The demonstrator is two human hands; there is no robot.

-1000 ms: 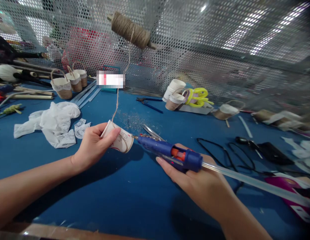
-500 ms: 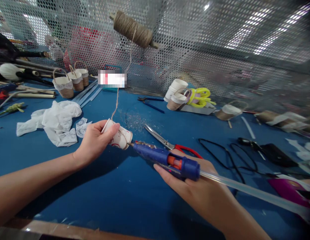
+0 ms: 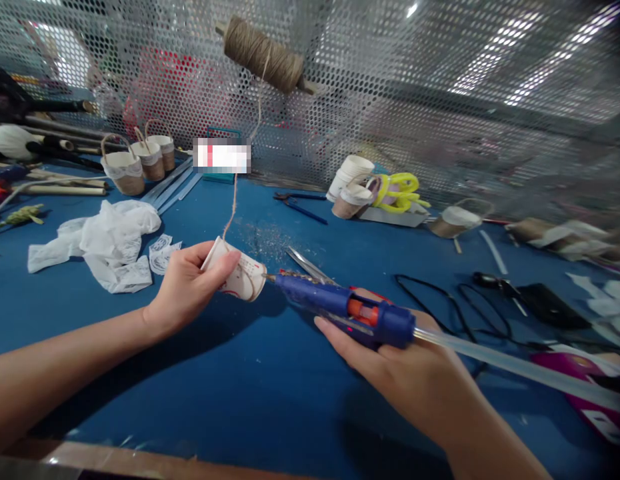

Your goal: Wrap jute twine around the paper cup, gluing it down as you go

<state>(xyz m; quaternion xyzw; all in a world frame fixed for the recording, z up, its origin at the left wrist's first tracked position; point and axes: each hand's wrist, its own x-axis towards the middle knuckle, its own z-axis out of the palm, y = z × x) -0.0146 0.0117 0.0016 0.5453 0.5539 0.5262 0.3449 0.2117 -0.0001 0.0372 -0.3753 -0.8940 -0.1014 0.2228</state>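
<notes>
Head view: white paper cup [image 3: 251, 285], smooth and tapered, red print on its side, held tilted on its side above the tabletop [image 3: 270, 413], left of centre. Coarse brown twine [image 3: 234, 207] lies curved along the cup wall and rises behind it. Left hand [image 3: 187, 287] pinches the cup, thumb across the near face, fingers behind. Right hand [image 3: 400, 367] wrapped round a hard blue plastic glue gun [image 3: 325, 300], nozzle at the cup's right end; contact too fine to tell. Clear, rod-like glue stick [image 3: 490, 357] out the back. Steel scissors [image 3: 307, 263] partly hidden behind the gun. Tabletop blue, smooth, flecked with pale crumbs. Leftward, soft crumpled white lace [image 3: 115, 247]; beyond, small round lace-trimmed baskets [image 3: 127, 181] with looped handles. Slim-handled pliers [image 3: 305, 208] further back. Ribbed twine spool [image 3: 263, 53] against perforated metal mesh [image 3: 350, 100].
</notes>
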